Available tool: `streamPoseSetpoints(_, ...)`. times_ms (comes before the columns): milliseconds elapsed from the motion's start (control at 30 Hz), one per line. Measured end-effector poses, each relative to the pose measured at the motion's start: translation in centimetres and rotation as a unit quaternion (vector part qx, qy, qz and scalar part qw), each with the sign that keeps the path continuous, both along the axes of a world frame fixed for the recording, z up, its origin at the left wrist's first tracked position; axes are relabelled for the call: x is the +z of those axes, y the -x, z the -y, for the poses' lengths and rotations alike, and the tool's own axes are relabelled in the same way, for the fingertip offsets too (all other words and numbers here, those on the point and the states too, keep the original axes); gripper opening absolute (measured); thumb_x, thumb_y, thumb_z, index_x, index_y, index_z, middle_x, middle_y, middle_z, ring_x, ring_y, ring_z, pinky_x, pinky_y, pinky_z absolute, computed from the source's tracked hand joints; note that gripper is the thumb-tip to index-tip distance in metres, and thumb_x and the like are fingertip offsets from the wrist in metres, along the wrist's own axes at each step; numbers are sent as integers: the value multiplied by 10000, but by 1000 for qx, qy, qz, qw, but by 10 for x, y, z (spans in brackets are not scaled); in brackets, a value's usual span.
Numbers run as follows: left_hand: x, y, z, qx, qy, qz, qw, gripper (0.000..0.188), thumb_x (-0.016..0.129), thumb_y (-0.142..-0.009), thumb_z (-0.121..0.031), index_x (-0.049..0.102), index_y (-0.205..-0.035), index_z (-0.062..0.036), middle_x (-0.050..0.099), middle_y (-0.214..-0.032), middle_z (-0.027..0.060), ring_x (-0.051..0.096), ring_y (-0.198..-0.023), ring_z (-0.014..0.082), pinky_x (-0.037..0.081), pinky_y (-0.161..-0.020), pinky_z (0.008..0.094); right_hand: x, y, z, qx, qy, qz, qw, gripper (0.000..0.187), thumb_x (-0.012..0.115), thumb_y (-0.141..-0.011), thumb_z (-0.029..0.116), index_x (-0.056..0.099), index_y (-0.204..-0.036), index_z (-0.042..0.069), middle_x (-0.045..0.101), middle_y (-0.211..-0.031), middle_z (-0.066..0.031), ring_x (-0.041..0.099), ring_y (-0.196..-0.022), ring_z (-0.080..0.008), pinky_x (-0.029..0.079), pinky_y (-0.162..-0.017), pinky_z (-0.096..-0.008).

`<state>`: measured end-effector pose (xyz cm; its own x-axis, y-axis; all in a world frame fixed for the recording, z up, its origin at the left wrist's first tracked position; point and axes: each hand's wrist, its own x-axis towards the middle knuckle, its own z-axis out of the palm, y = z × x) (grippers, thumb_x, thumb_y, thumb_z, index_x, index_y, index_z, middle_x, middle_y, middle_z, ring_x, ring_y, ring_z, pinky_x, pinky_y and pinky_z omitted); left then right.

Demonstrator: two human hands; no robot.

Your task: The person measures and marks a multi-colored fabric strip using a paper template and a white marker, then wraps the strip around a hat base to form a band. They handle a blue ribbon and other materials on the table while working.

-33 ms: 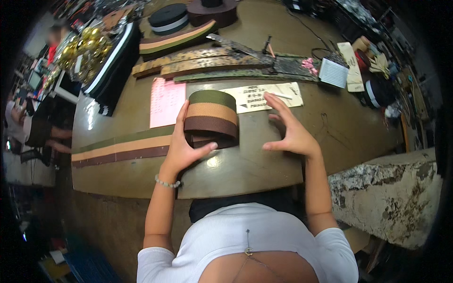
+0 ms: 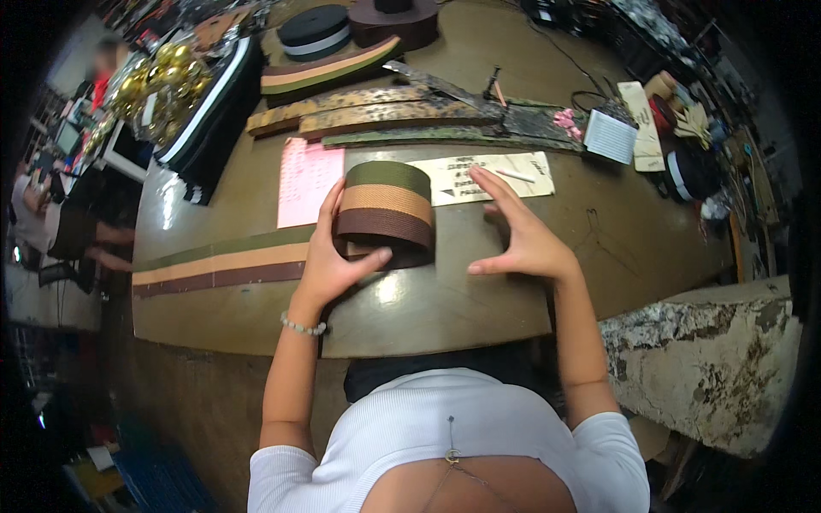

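A person's two bare hands frame a roll of striped strap (image 2: 385, 201) in green, tan and brown, standing on edge on a brown table (image 2: 436, 312). The left hand (image 2: 332, 256) is open in a wide C at the roll's left side, its fingers reaching up along that side and its thumb angled across below the front; how firmly it touches cannot be told. The right hand (image 2: 532, 239) is open and empty, well apart from the roll, with fingers slanting up and leftward and the thumb pointing left toward it. Both forearms rise from the lower edge, elbows bent, a beaded bracelet (image 2: 303, 326) on the left wrist. A flat length of strap (image 2: 222, 261) in matching stripes runs leftward from behind the left hand. Behind the roll lie a pink sheet (image 2: 310, 184) and a cream card (image 2: 534, 164) bearing dark lettering.
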<state>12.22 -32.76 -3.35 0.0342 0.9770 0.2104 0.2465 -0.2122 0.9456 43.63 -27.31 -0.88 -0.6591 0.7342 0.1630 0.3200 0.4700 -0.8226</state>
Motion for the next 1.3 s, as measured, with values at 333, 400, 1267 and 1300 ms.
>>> streamPoseSetpoints(333, 29, -17, -21, -118, -15, -37, 992, 1113, 905, -622, -276, 258, -1515, -124, 356, -1495, 156, 405, -1346, 314, 342, -1118, 436, 8, 37, -1, -17, 35, -30, 999, 1158, 869, -582, 201, 233, -1545, 103, 413, -1457, -174, 428, -1329, -284, 313, -1140, -401)
streamPoseSetpoints(400, 50, -28, -20, -170, -35, -117, 978, 1115, 915, -595, -302, 297, -1496, -81, 410, -1464, 166, 405, -1354, 303, 318, -1142, 433, 25, 20, 1, -16, -35, -36, 999, 1132, 884, -556, 214, 310, -1525, 98, 550, -1326, -143, 537, -1211, -241, 382, -1085, -382)
streamPoseSetpoints(1267, 41, -55, 78, -146, 36, -125, 981, 1153, 863, -625, -235, 174, -1533, -62, 458, -1340, 216, 475, -1238, 368, 386, -1069, 428, 40, 3, 55, 18, 47, 0, 999, 1117, 944, -482, 340, 415, -1427, 66, 536, -1333, -132, 488, -1274, -297, 344, -1111, -403)
streamPoseSetpoints(1300, 43, -56, 77, -151, 18, -133, 979, 1148, 862, -628, -236, 177, -1531, -58, 457, -1338, 221, 473, -1239, 371, 390, -1065, 428, 42, 2, 53, 4, 149, 28, 988, 1121, 947, -474, 333, 415, -1424, 64, 534, -1335, -134, 490, -1276, -292, 342, -1116, -396)
